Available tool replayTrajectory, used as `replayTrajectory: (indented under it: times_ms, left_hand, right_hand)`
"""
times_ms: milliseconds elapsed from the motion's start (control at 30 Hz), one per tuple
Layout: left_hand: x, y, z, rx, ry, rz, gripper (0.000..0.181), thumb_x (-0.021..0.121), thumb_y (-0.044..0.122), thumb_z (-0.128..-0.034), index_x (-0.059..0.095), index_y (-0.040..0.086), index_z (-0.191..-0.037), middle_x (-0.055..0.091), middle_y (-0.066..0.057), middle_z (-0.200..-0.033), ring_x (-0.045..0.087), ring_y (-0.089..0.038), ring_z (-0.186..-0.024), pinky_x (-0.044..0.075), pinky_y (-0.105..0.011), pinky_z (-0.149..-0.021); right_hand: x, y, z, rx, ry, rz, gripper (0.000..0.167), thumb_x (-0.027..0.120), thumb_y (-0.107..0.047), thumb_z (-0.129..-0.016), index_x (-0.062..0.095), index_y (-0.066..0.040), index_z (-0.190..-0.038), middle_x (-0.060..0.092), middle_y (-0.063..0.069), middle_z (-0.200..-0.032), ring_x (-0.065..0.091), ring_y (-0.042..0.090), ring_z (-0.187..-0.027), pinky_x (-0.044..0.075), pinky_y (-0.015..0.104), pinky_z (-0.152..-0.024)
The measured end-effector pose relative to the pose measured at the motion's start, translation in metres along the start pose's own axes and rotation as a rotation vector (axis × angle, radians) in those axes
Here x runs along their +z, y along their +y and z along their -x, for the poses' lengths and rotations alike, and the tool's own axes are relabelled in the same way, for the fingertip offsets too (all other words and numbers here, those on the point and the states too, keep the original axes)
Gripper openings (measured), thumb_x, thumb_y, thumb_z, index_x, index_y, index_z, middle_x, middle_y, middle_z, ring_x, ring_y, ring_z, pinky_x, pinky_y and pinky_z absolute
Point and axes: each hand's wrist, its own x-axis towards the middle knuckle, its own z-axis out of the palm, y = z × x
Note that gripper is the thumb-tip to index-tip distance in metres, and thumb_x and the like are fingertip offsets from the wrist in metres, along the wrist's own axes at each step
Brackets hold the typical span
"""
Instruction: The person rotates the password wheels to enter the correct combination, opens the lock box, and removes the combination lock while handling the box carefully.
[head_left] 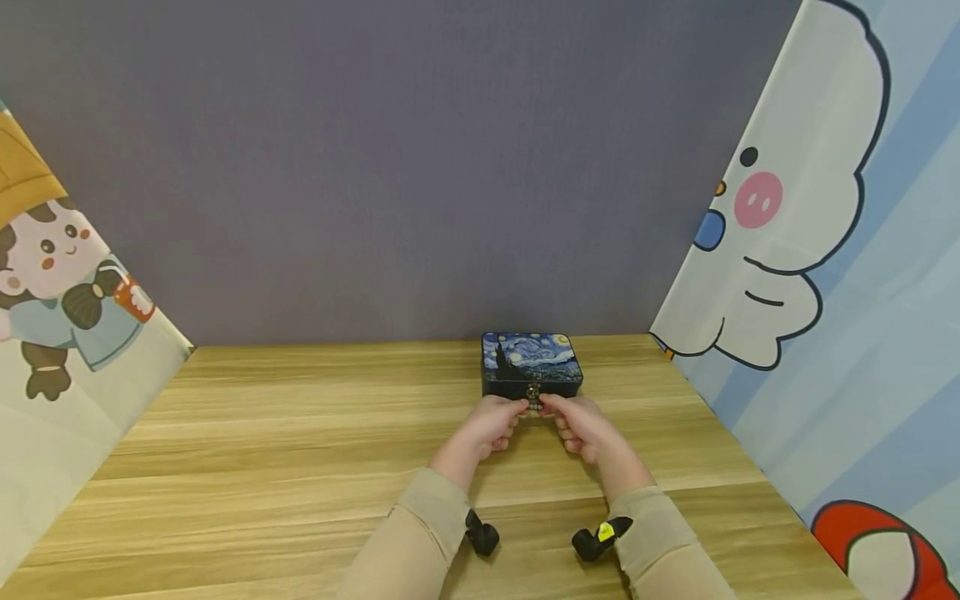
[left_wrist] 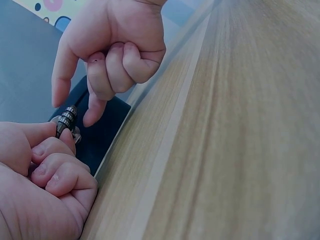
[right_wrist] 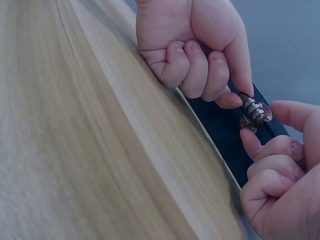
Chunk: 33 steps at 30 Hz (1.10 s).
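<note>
A small dark box (head_left: 531,360) with a starry-night painting on its lid stands closed at the back of the table, its front latch (head_left: 533,389) facing me. At that latch is a small metal combination lock (right_wrist: 254,111) with ridged dials. My left hand (head_left: 491,423) pinches one end of the lock between thumb and index finger, the other fingers curled in. From the opposite side my right hand (head_left: 587,427) reaches to the lock. In the right wrist view its thumb and index finger stand apart around the lock's other end, with a gap showing.
The wooden table (head_left: 300,458) stretches to the left of and in front of the box. A grey panel (head_left: 375,167) rises behind it. Cartoon-printed sheets (head_left: 825,333) stand along both sides.
</note>
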Motion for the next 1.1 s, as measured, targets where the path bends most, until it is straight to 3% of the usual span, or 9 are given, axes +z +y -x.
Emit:
replayTrajectory:
  times_ms: [433, 833, 1100]
  left_hand:
    - [-0.0003, -0.0011, -0.0012, 0.007, 0.002, 0.002, 0.036, 0.059, 0.027, -0.1046, 0.067, -0.007, -0.113, 0.033, 0.006, -0.057, 0.023, -0.008, -0.043, 0.024, -0.023, -0.041]
    - [-0.0002, -0.0009, -0.0009, 0.013, 0.002, 0.009, 0.03, 0.059, 0.026, -0.1042, 0.07, -0.002, -0.104, 0.033, 0.006, -0.056, 0.024, -0.008, -0.043, 0.025, -0.023, -0.04]
    - [0.0, -0.0002, 0.0, 0.013, -0.003, 0.012, 0.03, 0.06, 0.026, -0.1036, 0.069, -0.002, -0.103, 0.033, 0.006, -0.056, 0.024, -0.007, -0.043, 0.025, -0.022, -0.04]
  right_hand:
    - [-0.0022, 0.0003, 0.0001, -0.03, -0.02, 0.072, 0.051, 0.077, -0.038, -0.089, 0.068, 0.007, -0.112, 0.032, -0.008, -0.055, 0.024, 0.007, -0.046, 0.023, 0.023, -0.042]
    - [-0.0031, 0.002, -0.0008, -0.045, -0.033, 0.112, 0.045, 0.081, -0.038, -0.087, 0.072, 0.003, -0.104, 0.032, -0.007, -0.054, 0.025, 0.008, -0.046, 0.023, 0.024, -0.042]
    - [-0.0018, 0.0018, -0.0004, -0.04, -0.022, 0.081, 0.041, 0.076, -0.033, -0.09, 0.07, 0.004, -0.105, 0.031, -0.008, -0.054, 0.024, 0.008, -0.046, 0.023, 0.023, -0.041]
